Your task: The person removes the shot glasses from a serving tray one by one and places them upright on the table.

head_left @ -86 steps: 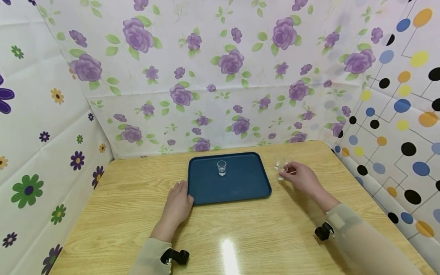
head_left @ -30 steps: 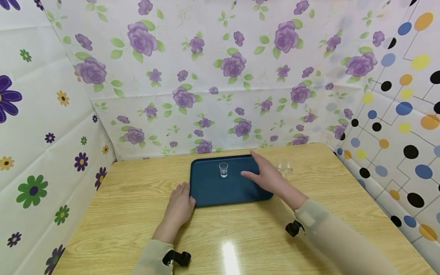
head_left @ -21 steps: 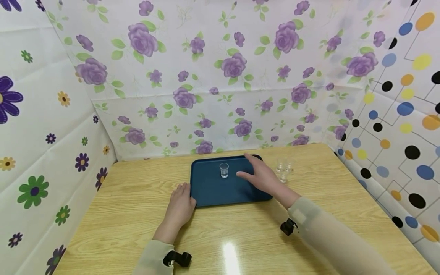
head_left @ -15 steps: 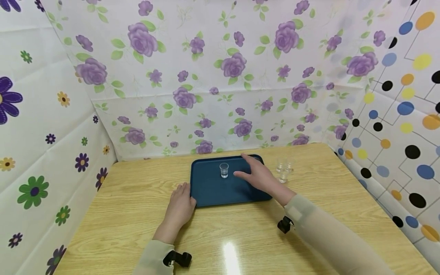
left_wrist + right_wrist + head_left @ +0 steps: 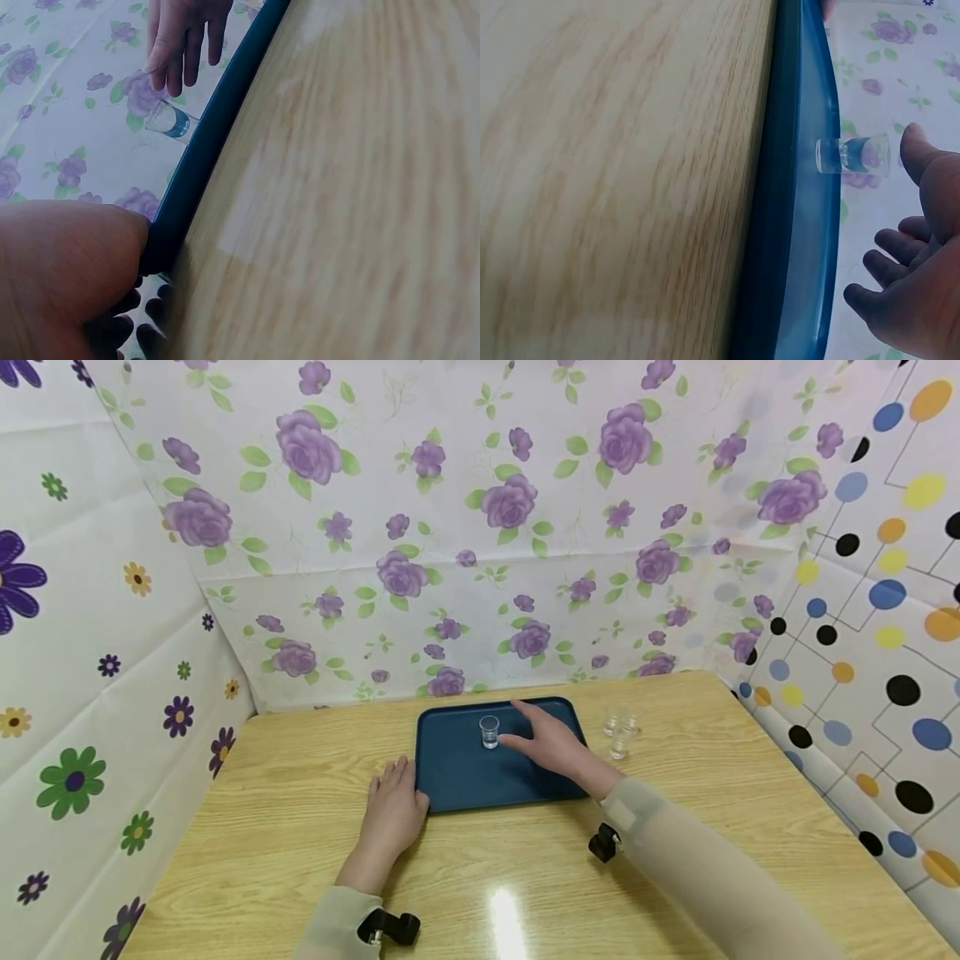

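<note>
A dark blue tray (image 5: 457, 781) lies on the wooden table, and one small clear shot glass (image 5: 489, 732) stands upright on it. My left hand (image 5: 393, 810) rests at the tray's near left corner, fingers along the outside of the edge and thumb touching the rim. My right hand (image 5: 551, 741) hovers over the tray to the right of that glass, thumb and fingers spread, holding nothing. In the right wrist view the thumb (image 5: 916, 154) points toward the shot glass (image 5: 853, 155), a small gap apart. Right of the tray stand three more shot glasses (image 5: 618, 744) in a tight group.
The wooden table (image 5: 480, 868) extends in front and to both sides of the tray. A floral cloth wall (image 5: 465, 610) closes the back, with a flower-patterned wall (image 5: 135, 693) at left and a dotted wall (image 5: 862, 660) at right.
My right hand has left the glass group at the right, where its fingers were on a glass, and moved left over the tray with fingers spread. The left hand stays at the corner.
</note>
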Available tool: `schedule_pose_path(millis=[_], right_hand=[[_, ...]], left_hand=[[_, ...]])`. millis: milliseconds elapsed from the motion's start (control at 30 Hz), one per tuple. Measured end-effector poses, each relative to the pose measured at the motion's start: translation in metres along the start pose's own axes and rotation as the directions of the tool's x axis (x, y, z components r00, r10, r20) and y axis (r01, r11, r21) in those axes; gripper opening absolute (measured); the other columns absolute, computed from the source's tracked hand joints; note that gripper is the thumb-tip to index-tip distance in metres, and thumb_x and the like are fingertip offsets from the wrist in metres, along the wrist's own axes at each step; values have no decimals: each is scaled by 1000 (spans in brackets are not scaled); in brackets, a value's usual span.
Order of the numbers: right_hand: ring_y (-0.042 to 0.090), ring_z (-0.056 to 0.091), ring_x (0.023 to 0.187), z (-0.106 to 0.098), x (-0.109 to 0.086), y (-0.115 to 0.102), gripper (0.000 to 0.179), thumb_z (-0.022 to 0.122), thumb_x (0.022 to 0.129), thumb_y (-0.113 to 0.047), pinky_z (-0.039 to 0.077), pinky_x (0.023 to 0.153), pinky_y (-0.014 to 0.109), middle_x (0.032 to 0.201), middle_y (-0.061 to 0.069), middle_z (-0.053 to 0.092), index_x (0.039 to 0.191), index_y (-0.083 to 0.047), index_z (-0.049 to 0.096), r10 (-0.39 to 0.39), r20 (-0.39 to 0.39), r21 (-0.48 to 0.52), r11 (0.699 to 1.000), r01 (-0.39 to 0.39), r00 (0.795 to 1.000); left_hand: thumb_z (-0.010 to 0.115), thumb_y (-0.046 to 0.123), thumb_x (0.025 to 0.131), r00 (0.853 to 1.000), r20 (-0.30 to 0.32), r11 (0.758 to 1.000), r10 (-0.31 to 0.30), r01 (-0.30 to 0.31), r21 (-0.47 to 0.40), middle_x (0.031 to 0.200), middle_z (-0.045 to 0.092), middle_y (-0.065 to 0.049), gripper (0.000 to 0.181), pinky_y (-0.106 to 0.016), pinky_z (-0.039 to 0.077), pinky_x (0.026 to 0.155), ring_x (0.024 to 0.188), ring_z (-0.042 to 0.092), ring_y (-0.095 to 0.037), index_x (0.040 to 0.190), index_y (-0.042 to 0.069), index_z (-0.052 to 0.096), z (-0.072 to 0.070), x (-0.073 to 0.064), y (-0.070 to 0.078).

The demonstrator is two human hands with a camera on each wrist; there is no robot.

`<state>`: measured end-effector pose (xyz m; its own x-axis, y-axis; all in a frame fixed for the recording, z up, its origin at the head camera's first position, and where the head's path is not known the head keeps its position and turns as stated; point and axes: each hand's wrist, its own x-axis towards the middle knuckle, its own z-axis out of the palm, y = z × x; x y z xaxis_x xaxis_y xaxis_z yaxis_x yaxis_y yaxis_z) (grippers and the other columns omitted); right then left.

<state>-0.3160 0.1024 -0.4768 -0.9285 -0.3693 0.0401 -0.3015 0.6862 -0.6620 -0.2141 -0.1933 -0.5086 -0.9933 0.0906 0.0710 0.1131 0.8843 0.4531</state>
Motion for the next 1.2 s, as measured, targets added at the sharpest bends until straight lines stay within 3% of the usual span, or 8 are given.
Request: schedule_pose_path(millis=[367, 833, 1200], right_hand=[[38, 47, 155, 11, 11, -4, 83, 70, 107, -51, 45, 121, 60, 174, 14, 42, 174, -17, 37, -4, 8, 22, 1000, 4, 1000], [33, 45, 157, 17, 21, -3, 86, 72, 106, -52, 45, 121, 57, 171, 12, 47, 174, -16, 36, -23, 51, 80, 997, 18, 998], [32, 56, 147, 24, 25, -4, 81, 74, 107, -46, 53, 113, 55, 161, 14, 58, 172, -14, 40, 5, 36, 122, 993, -9, 999]], left_hand=[[50, 9, 111, 1000, -10, 1000, 13, -13, -17, 176, 30, -28, 64, -68, 13, 133, 165, 21, -48, 170, -8, 32, 4, 2, -2], [48, 10, 112, 1000, 13, 1000, 16, -16, -6, 176, 32, -27, 64, -66, 13, 133, 165, 22, -47, 170, -8, 30, 5, 3, -4], [49, 11, 112, 1000, 10, 1000, 15, -15, -25, 176, 32, -26, 64, -65, 12, 134, 165, 22, -47, 171, -7, 30, 5, 3, -5]])
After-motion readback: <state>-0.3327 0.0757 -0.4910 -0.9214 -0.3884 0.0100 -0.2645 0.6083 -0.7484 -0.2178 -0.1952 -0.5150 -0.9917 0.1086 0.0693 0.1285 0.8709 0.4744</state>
